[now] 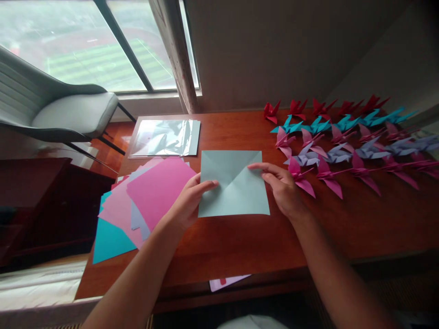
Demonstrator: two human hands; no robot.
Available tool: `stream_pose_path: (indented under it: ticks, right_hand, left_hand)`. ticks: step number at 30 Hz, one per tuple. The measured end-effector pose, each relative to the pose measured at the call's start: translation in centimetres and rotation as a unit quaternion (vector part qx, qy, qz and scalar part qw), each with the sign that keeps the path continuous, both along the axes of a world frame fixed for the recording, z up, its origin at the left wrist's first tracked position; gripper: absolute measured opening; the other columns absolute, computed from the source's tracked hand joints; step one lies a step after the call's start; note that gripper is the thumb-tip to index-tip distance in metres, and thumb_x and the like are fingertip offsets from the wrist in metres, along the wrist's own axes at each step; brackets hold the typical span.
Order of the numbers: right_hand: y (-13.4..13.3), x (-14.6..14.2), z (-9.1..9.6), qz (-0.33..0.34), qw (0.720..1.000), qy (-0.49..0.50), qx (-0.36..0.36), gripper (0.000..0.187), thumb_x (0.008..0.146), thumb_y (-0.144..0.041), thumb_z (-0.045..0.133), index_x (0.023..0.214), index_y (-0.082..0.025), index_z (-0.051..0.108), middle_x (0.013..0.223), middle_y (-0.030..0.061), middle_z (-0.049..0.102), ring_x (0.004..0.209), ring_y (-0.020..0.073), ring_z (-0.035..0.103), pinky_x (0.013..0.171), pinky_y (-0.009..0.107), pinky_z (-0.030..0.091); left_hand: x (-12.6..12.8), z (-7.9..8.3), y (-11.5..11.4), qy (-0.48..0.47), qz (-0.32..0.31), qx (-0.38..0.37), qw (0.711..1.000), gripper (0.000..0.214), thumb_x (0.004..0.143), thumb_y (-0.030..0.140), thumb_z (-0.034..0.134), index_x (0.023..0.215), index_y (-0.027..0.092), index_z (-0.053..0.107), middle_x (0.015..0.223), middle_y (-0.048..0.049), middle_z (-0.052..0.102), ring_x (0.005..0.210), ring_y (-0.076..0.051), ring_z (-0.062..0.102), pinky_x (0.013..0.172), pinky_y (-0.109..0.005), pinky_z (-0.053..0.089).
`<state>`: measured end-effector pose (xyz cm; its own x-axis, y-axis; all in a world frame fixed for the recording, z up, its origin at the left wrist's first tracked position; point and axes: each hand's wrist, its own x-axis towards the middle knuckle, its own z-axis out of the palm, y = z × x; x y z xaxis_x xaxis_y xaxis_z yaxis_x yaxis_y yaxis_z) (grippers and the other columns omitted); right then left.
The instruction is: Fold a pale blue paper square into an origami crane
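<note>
A pale grey-green square paper sheet (236,196) with diagonal creases lies flat on the red-brown wooden table (219,246). My left hand (190,201) pinches its left edge, thumb on top. My right hand (281,185) grips its right edge, fingers closed on the paper. Left of the sheet sits a fanned stack of pink, lilac and teal papers (144,201).
Several rows of folded paper cranes (343,137) in red, teal, pink and lilac fill the table's right side. A clear plastic sleeve (164,137) lies at the back left. A grey chair (68,114) stands by the window. A paper scrap (228,281) pokes out under the table's front edge.
</note>
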<state>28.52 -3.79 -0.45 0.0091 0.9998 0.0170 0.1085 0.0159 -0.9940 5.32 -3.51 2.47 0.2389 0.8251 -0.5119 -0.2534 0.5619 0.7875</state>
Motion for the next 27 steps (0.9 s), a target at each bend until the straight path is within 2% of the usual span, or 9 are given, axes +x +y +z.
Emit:
stream_pose_path:
  ticks: [4, 9, 15, 20, 24, 27]
  right_hand:
    - [-0.4, 0.7, 0.7, 0.056, 0.997, -0.043, 0.026, 0.03, 0.087, -0.02, 0.054, 0.099, -0.03, 0.079, 0.104, -0.0012, 0.075, 0.102, 0.0213, 0.066, 0.092, 0.037, 0.053]
    - [-0.7, 1.1, 1.7, 0.091, 0.995, -0.034, 0.027, 0.039, 0.087, -0.014, 0.049, 0.107, -0.031, 0.077, 0.114, -0.0006, 0.074, 0.109, 0.0207, 0.067, 0.094, 0.036, 0.055]
    - [-0.7, 0.6, 2.3, 0.152, 0.987, -0.024, 0.036, 0.039, 0.08, -0.014, 0.065, 0.116, -0.028, 0.072, 0.122, 0.003, 0.07, 0.117, 0.0212, 0.066, 0.102, 0.037, 0.054]
    - [-0.6, 0.9, 2.2, 0.151, 0.988, -0.01, 0.019, 0.034, 0.08, -0.016, 0.069, 0.112, -0.026, 0.074, 0.118, 0.0028, 0.073, 0.112, 0.0214, 0.069, 0.101, 0.037, 0.055]
    - [-0.5, 1.0, 2.0, 0.108, 0.994, -0.009, 0.006, 0.029, 0.087, -0.018, 0.059, 0.108, -0.027, 0.076, 0.116, 0.0007, 0.076, 0.113, 0.021, 0.069, 0.102, 0.038, 0.054]
    - [-0.4, 0.8, 1.6, 0.084, 0.996, -0.001, 0.012, 0.032, 0.085, -0.016, 0.058, 0.109, -0.028, 0.076, 0.119, -0.0006, 0.075, 0.115, 0.021, 0.068, 0.102, 0.037, 0.054]
  left_hand:
    - [-0.3, 0.1, 0.2, -0.003, 0.003, 0.009, 1.0, 0.035, 0.067, 0.027, 0.081, 0.099, 0.018, 0.07, 0.081, -0.0029, 0.076, 0.059, -0.016, 0.068, 0.057, -0.025, 0.053]
    - [-0.5, 0.4, 0.2, 0.006, 0.002, 0.01, 1.0, 0.044, 0.065, 0.025, 0.079, 0.108, 0.018, 0.07, 0.08, -0.0022, 0.076, 0.06, -0.017, 0.069, 0.056, -0.025, 0.053]
    - [-0.4, 0.6, 0.2, 0.018, 0.007, 0.025, 1.0, 0.045, 0.065, 0.029, 0.082, 0.107, 0.016, 0.073, 0.082, -0.0048, 0.078, 0.07, -0.023, 0.073, 0.06, -0.027, 0.054]
    - [-0.5, 0.6, 0.2, 0.016, -0.007, 0.017, 1.0, 0.04, 0.067, 0.029, 0.083, 0.104, 0.018, 0.073, 0.084, -0.0044, 0.078, 0.066, -0.021, 0.072, 0.056, -0.026, 0.054]
    - [-0.5, 0.8, 0.2, 0.009, -0.013, 0.023, 1.0, 0.034, 0.069, 0.03, 0.084, 0.1, 0.017, 0.073, 0.085, -0.0049, 0.078, 0.07, -0.02, 0.073, 0.058, -0.024, 0.055]
    - [-0.6, 0.7, 0.2, 0.008, -0.014, 0.027, 1.0, 0.036, 0.069, 0.031, 0.085, 0.101, 0.017, 0.073, 0.087, -0.0058, 0.078, 0.071, -0.02, 0.074, 0.059, -0.024, 0.056]
